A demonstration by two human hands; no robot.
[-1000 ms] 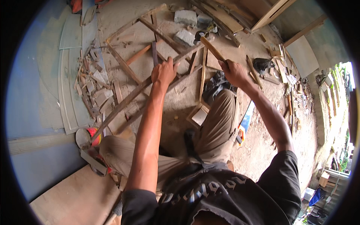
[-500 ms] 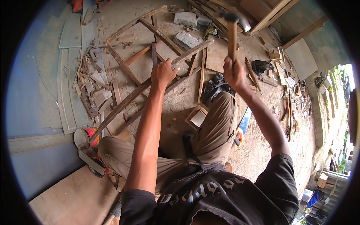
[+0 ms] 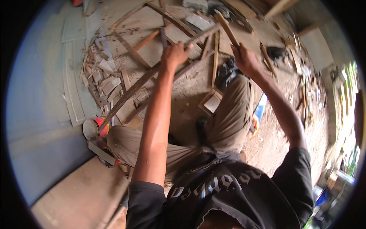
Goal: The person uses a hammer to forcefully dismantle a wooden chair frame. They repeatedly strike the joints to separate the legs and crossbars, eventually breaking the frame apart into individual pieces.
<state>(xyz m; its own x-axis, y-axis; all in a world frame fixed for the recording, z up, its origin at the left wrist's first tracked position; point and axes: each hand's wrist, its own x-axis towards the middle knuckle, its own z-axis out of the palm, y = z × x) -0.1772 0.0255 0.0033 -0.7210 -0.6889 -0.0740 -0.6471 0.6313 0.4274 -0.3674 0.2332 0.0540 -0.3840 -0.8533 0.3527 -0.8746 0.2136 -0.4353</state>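
Observation:
My left hand [image 3: 175,57] is closed round the long top rail of a wooden frame [image 3: 131,92], which slants from a can beside my left knee up to the far middle. In my right hand [image 3: 247,61] is a hammer [image 3: 227,29], gripped by its wooden handle. The hammer now reaches over the far end of that rail. Its head is blurred and hard to make out, so I cannot tell whether it touches the wood.
Scrap wood pieces [image 3: 105,82] lie in a heap at the left. Concrete blocks [image 3: 198,22] rest beyond the frame. A handsaw [image 3: 259,110] with an orange handle lies by my right knee, and a black bag [image 3: 227,72] before it. A red can [image 3: 91,129] stands near my left knee.
The hammer has swung down from its raised position to the far end of the rail. My left hand keeps its hold, and the whole view has shifted slightly.

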